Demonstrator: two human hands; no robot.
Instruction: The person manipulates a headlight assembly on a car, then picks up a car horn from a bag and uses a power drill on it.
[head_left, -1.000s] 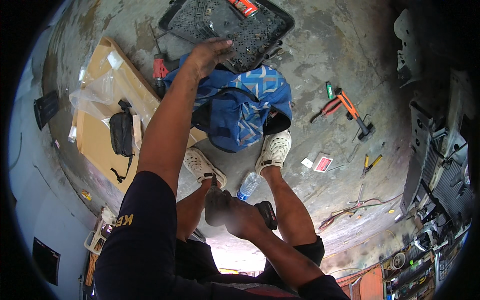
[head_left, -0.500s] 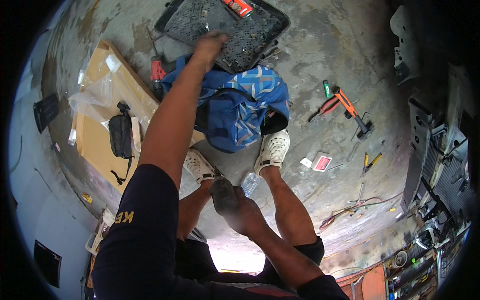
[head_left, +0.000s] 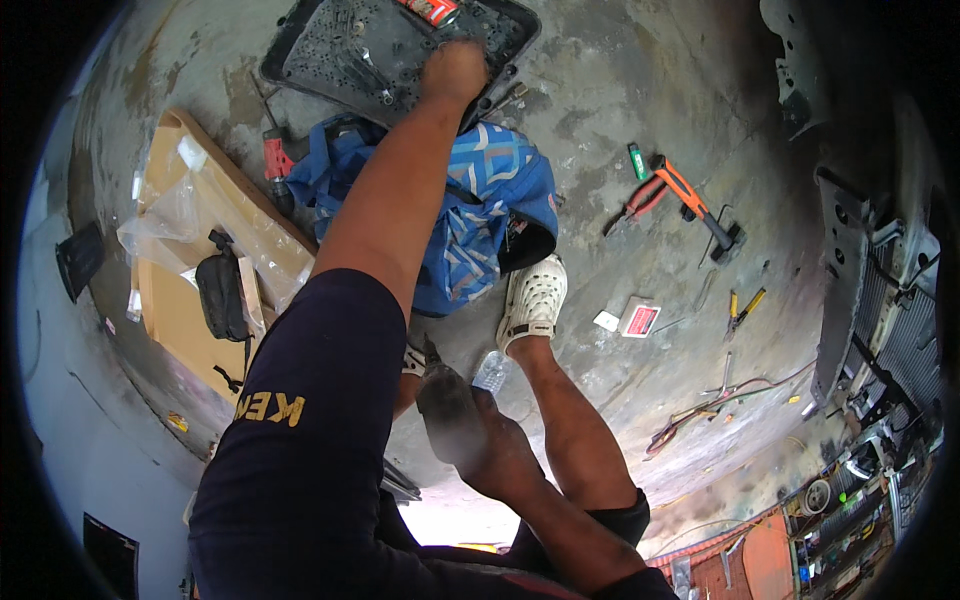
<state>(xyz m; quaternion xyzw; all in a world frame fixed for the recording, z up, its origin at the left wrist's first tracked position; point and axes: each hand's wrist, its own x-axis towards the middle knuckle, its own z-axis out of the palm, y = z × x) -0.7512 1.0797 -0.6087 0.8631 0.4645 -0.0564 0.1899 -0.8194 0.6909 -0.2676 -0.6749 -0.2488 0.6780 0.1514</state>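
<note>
My left hand (head_left: 455, 70) reaches over the black perforated tray (head_left: 310, 50), near its right side below a red-orange spray can (head_left: 428, 10); its fingertips are hidden, and small metal pieces and a wrench (head_left: 372, 68) lie in the tray. My right hand (head_left: 492, 452) grips a dark cordless drill (head_left: 446, 405) low between my legs, bit pointing away from me. A blue patterned bag (head_left: 480, 230) lies open beyond my white shoes (head_left: 530, 295), partly behind my left arm. A plastic water bottle (head_left: 490, 372) lies beside the drill.
Cardboard (head_left: 170, 300) with plastic wrap and a black pouch (head_left: 222, 295) lies left, near a red drill (head_left: 276, 155). A hammer (head_left: 690, 190), pliers (head_left: 630, 208), small boxes (head_left: 638, 317) and other tools lie right, along with metal panels (head_left: 835, 280).
My left hand has moved farther forward and to the right over the tray, its fingers dropping out of sight. My right hand still holds the drill.
</note>
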